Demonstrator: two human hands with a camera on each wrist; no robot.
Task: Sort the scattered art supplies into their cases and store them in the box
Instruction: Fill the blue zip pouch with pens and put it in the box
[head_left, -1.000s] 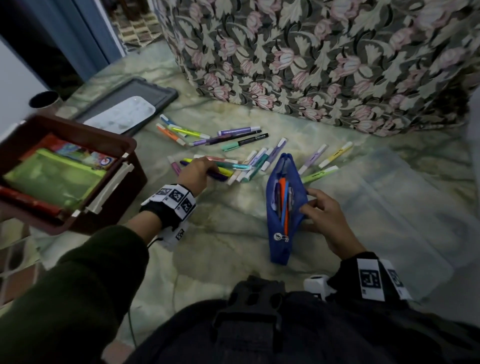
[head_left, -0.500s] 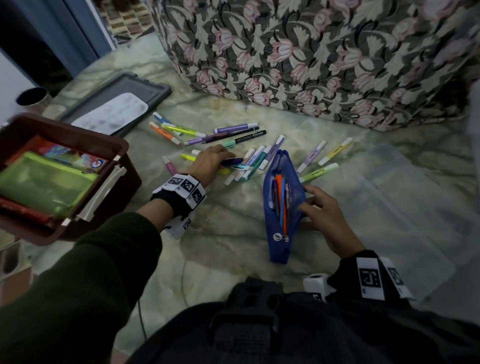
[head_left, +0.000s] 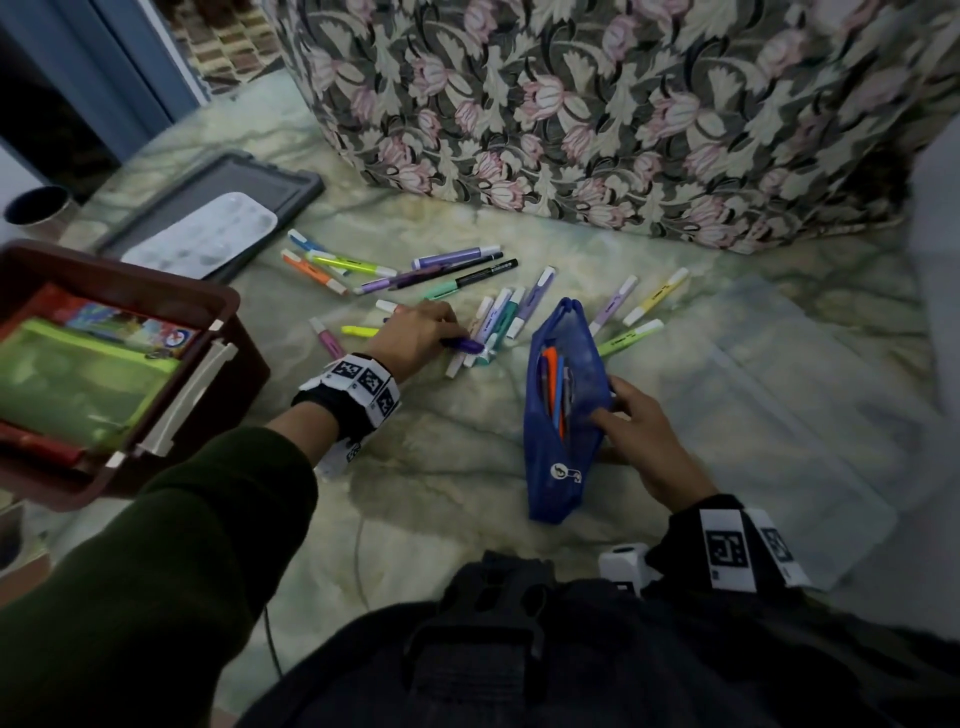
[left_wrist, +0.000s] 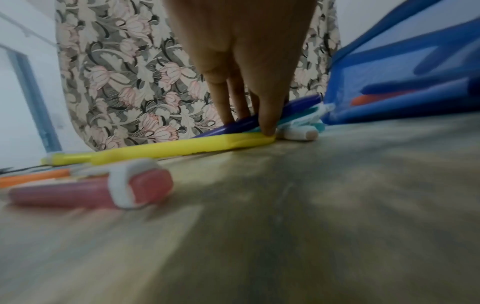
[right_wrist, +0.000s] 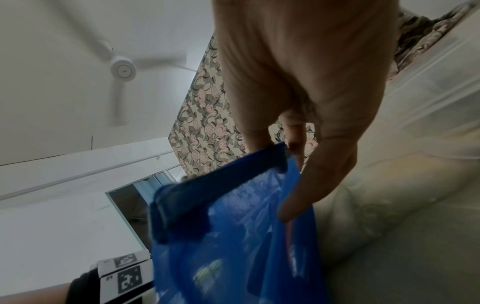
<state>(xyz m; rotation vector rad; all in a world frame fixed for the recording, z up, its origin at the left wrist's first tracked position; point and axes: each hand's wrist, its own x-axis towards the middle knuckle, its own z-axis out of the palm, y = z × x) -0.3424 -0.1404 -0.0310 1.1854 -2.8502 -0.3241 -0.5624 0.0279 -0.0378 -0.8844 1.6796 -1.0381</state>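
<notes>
Several markers (head_left: 457, 270) lie scattered on the marbled floor. My left hand (head_left: 421, 335) reaches into the pile and pinches a dark purple marker (head_left: 462, 344); in the left wrist view the fingertips (left_wrist: 267, 129) close round the purple marker (left_wrist: 246, 123) above a yellow marker (left_wrist: 161, 150). A blue mesh pencil case (head_left: 563, 400) stands open with orange and blue pens inside. My right hand (head_left: 623, 421) grips its right rim and holds the blue case (right_wrist: 233, 226) open. The brown storage box (head_left: 228, 312) at the left holds a green pouch (head_left: 78, 384).
A flower-patterned cloth-covered block (head_left: 623, 114) closes off the far side. A dark tray (head_left: 291, 182) with a white palette (head_left: 202, 236) lies at the far left, a dark cup (head_left: 36, 205) beyond it. A clear plastic sheet (head_left: 789, 415) lies right of the case. A pink marker (left_wrist: 98, 189) lies close to my left wrist.
My left hand has moved rightward through the marker pile and taken hold of the purple marker. The right hand keeps holding the blue case open.
</notes>
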